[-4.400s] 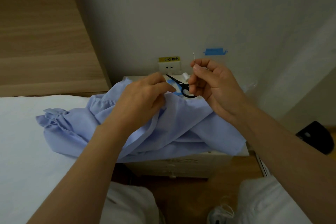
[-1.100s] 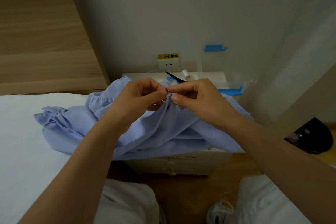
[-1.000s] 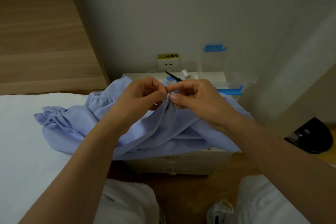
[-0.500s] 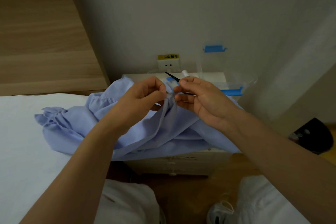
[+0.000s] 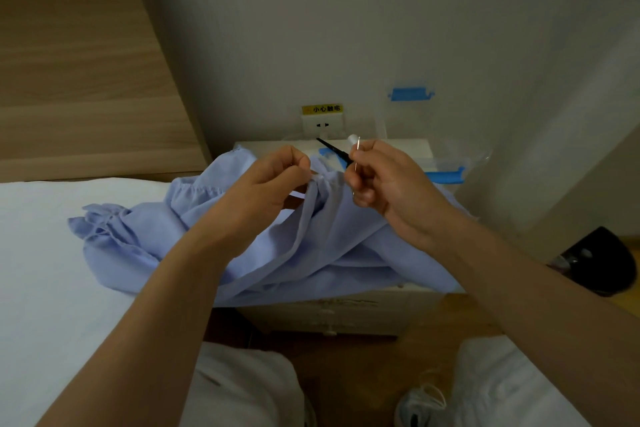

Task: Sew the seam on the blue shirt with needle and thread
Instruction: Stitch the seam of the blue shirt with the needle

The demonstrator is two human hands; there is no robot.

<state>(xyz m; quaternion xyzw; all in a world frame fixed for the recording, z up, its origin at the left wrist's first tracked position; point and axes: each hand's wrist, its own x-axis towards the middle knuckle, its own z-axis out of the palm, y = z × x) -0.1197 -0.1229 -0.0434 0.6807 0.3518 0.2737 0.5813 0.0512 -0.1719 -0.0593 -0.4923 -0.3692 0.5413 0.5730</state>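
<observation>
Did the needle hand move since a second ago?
Yes. The right hand pulled the needle up and rightward, away from the seam, level with the white spool.

single head-worn wide-angle view, looking forward and down from the person's own eye line. close in: both forearms run up from the bottom corners to left hand (image 5: 266,191) and right hand (image 5: 391,189) at frame centre. nightstand (image 5: 346,314) and wall socket (image 5: 322,124) straight ahead, bed (image 5: 52,270) left, lap along bottom edge.
</observation>
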